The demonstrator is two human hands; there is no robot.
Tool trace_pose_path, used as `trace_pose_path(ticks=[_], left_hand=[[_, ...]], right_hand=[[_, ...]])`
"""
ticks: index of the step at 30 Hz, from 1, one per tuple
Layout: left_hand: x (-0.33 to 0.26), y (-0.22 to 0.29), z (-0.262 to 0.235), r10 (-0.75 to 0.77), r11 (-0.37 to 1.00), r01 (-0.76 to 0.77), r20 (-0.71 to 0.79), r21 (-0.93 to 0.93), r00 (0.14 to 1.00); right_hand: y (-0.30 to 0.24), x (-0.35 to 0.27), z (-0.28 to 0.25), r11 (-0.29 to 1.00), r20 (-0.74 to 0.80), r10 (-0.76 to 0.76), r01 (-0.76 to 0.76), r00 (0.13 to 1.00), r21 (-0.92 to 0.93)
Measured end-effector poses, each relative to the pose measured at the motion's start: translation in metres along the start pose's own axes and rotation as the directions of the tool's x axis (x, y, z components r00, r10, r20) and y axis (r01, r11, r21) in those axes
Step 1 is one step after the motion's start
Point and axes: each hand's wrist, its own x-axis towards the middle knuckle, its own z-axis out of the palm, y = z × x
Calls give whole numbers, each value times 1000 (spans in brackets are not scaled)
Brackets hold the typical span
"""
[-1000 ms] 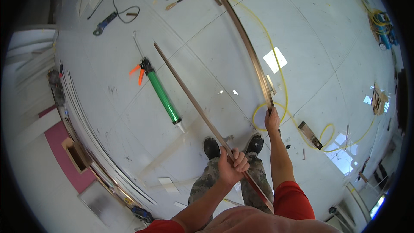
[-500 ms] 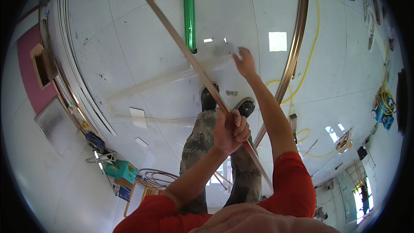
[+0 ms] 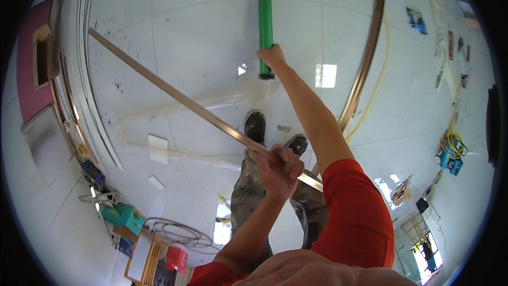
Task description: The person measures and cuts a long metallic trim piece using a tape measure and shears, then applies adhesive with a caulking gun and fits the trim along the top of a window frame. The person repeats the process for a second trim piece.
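Observation:
My left hand [image 3: 280,172] is closed around a long bronze-coloured metal strip [image 3: 174,92] near its lower end. The strip slants away to the far left, across my shoes and the pale floor. Stretched forward, my right hand [image 3: 272,58] grips the green barrel of a caulking gun [image 3: 265,18] near its bottom end. The caulking gun has a black head and orange handle and trigger, which point away from me. My right fingers wrap the barrel and are partly hidden behind it.
A long brown profile [image 3: 368,47] and a yellow hose [image 3: 382,74] run along the right. White rails [image 3: 87,74] lie at the left beside an open cardboard box [image 3: 45,55]. A teal box [image 3: 123,217] and coiled cable [image 3: 182,235] sit lower left. A blue machine [image 3: 450,161] stands far right.
My right hand has reached forward and taken hold of the caulking gun's barrel. The metal strip in my left hand has swung its far end to the left and lies flatter across the view.

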Motion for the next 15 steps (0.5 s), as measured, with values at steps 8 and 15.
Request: trace_pose_path(ticks=[8,15], left_hand=[[-53,-39,18,26,945,-109,263,309,965],[-173,-125,225,-266,863,29,405,504,875]], right_hand=[[-62,-201,-363,570,-32,-301,153,953,-807],[-151,-536,-631,-30,31,-760,12,649,-999]])
